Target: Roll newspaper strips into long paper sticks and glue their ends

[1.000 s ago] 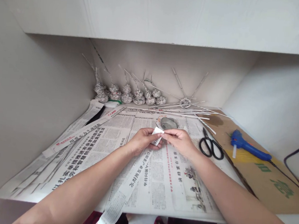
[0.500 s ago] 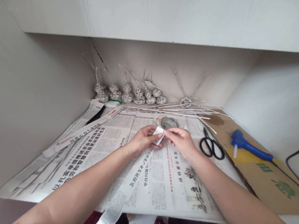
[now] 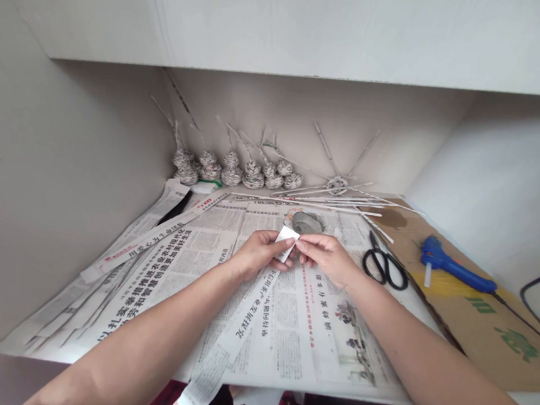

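Observation:
A long newspaper strip runs from my hands down over the table's front edge toward my lap. Its upper end is a pale tip between my fingers. My left hand is closed on the strip, thumb on top. My right hand pinches the tip's right corner with thumb and forefinger. Just beyond the hands lies a grey, roundish, flat item, its kind unclear. Black-handled scissors rest to the right of my right hand.
Newspaper sheets cover the table. More cut strips lie at left. Several woven paper gourds line the back wall, beside thin rolled paper sticks. A blue glue gun with a cord sits on cardboard at right.
The strip's tip is turned slightly between my fingers, and my right fingertips have shifted a little at its corner. The whole view has moved slightly; the table things lie as before.

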Demonstrator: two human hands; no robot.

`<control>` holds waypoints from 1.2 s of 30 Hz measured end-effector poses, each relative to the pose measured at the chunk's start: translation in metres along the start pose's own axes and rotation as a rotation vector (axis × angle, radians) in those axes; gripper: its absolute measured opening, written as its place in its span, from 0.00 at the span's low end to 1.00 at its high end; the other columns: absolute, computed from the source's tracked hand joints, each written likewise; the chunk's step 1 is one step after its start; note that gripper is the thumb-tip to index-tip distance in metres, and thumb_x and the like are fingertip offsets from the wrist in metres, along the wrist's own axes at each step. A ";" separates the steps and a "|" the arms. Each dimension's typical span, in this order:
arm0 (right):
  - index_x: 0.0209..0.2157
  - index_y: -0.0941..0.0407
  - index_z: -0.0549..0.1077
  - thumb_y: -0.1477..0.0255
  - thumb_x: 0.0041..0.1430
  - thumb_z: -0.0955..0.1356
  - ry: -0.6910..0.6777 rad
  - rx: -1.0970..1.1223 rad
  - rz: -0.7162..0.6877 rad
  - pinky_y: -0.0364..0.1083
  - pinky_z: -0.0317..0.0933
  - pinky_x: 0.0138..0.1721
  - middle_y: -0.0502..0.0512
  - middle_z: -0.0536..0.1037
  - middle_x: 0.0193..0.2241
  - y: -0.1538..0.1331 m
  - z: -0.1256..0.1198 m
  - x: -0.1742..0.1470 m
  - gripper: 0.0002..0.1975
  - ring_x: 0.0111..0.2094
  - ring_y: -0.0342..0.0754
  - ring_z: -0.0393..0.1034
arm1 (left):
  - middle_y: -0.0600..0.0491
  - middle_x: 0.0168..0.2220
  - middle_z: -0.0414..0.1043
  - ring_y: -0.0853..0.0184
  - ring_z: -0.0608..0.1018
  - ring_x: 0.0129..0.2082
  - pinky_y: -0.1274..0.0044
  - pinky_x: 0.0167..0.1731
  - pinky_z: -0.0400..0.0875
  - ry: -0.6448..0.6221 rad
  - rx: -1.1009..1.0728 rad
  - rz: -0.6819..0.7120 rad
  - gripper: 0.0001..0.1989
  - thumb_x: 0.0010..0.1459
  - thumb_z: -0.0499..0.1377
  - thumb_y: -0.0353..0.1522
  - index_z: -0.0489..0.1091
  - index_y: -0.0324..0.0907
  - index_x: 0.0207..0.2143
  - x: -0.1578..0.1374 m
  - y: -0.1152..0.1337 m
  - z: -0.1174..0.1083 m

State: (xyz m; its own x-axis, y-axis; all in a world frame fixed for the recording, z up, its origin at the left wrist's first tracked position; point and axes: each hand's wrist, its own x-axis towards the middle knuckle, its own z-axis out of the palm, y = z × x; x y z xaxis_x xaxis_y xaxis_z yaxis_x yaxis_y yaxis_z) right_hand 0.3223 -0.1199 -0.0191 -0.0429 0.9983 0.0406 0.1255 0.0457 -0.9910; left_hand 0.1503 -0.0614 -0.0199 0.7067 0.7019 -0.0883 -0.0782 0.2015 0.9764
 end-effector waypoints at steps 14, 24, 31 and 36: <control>0.34 0.58 0.78 0.60 0.47 0.72 0.084 0.068 0.019 0.40 0.53 0.21 0.48 0.71 0.18 0.005 0.004 0.002 0.16 0.21 0.39 0.61 | 0.49 0.31 0.71 0.72 0.75 0.24 0.79 0.23 0.74 -0.017 0.113 0.008 0.19 0.50 0.63 0.42 0.71 0.35 0.35 0.000 -0.002 0.000; 0.31 0.59 0.77 0.62 0.48 0.72 0.088 0.172 0.053 0.41 0.52 0.21 0.47 0.69 0.16 0.003 0.002 0.002 0.14 0.19 0.39 0.60 | 0.47 0.33 0.74 0.70 0.76 0.26 0.78 0.25 0.74 -0.005 0.135 0.033 0.19 0.51 0.61 0.44 0.72 0.34 0.34 -0.001 -0.002 0.001; 0.27 0.59 0.75 0.63 0.50 0.72 0.055 0.224 0.075 0.41 0.53 0.21 0.48 0.70 0.17 0.009 -0.001 0.004 0.12 0.19 0.39 0.61 | 0.46 0.33 0.74 0.69 0.77 0.26 0.78 0.26 0.75 -0.001 0.113 0.022 0.19 0.51 0.62 0.43 0.73 0.35 0.36 0.001 -0.004 0.000; 0.26 0.59 0.75 0.63 0.49 0.72 0.064 0.242 0.090 0.41 0.54 0.21 0.48 0.70 0.18 0.008 0.000 0.004 0.13 0.18 0.38 0.61 | 0.46 0.33 0.74 0.70 0.77 0.26 0.78 0.26 0.75 0.013 0.114 0.019 0.19 0.51 0.62 0.43 0.73 0.35 0.36 0.001 -0.004 0.001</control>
State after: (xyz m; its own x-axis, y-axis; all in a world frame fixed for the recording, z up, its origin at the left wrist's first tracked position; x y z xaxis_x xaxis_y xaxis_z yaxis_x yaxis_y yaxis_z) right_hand 0.3229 -0.1155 -0.0272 0.0210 0.9986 -0.0489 -0.1155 -0.0461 -0.9922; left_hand 0.1519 -0.0617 -0.0238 0.6967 0.7138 -0.0713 -0.0108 0.1098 0.9939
